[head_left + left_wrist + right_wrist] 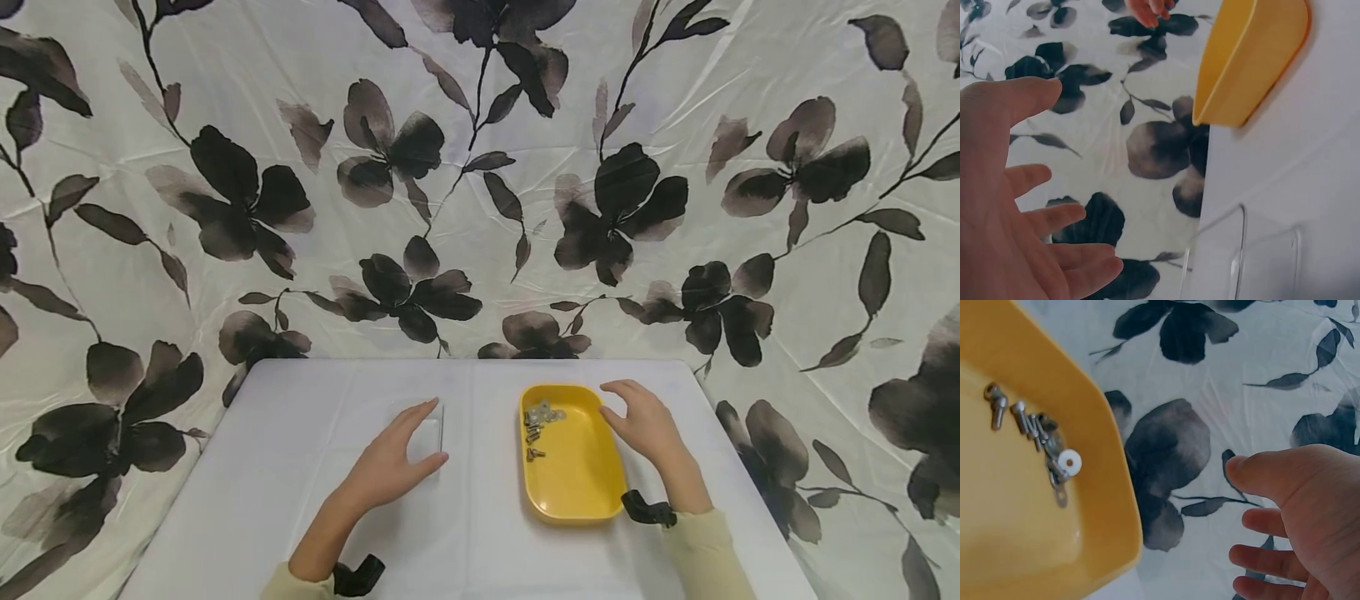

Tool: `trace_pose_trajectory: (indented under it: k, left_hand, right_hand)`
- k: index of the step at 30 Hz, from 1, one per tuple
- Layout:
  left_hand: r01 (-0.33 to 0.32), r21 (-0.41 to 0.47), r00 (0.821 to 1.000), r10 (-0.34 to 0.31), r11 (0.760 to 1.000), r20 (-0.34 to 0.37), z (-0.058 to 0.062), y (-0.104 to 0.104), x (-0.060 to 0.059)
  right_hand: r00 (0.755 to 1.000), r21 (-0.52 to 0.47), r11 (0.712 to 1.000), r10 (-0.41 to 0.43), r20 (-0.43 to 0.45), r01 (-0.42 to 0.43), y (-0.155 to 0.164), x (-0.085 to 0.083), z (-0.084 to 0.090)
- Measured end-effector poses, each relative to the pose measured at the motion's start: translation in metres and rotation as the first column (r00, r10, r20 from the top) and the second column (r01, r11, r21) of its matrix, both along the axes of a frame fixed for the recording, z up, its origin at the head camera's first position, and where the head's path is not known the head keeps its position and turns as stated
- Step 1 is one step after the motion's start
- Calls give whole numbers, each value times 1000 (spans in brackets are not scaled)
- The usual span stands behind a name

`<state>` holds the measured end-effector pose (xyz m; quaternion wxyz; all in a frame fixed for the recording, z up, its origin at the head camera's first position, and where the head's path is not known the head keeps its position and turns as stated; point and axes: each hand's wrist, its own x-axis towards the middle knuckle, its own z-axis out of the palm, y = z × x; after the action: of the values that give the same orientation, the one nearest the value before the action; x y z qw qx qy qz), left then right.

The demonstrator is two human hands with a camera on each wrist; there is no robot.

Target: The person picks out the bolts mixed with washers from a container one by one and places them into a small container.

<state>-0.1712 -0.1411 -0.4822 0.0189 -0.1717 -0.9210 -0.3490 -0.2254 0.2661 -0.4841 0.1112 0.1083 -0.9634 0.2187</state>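
Note:
My left hand [384,468] hovers with thumb and fingers spread, holding nothing. Just beyond its palm stands a clear plastic box [1242,250], partly hidden by the hand in the head view. The right hand [647,423] is also empty, its fingers loosely bent beside the right rim of a yellow tray [577,479]. Inside that tray, along its left side, lie several metal bolts [1020,417]. Washers [545,412] are heaped near the far left corner, and a white washer [1070,462] stands out in the right wrist view.
A white table [247,475] carries the tray and the box, with a gap between them. Behind it hangs a floral cloth [480,208], which also shows at both sides. Black wrist mounts [360,577] sit on both forearms.

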Motion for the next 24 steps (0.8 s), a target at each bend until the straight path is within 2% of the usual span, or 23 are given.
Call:
trace_pose_trajectory:
  k: [5,9,14,18,24]
  left_hand:
    - [26,121,997,-35,992,69,-5,16,-3]
    - [38,230,992,-64,972,109,-10,27,-4]
    - [14,321,981,-75,947,180,-20,40,-3]
    - [10,391,961,-117,920,250,-32,50,-4]
    - [-13,497,917,-188,868,353,-53,66,-10]
  right_hand:
    - [1000,-32,999,-2,16,2,-2,-1,4]
    - [999,-74,997,-13,42,16,-5,-2,8]
    - [998,-122,993,-6,59,13,-10,-5,9]
    - [997,-146,989,5,76,6,-15,-6,5]
    - [995,-179,984,34,92,-17,-19,-8,1]
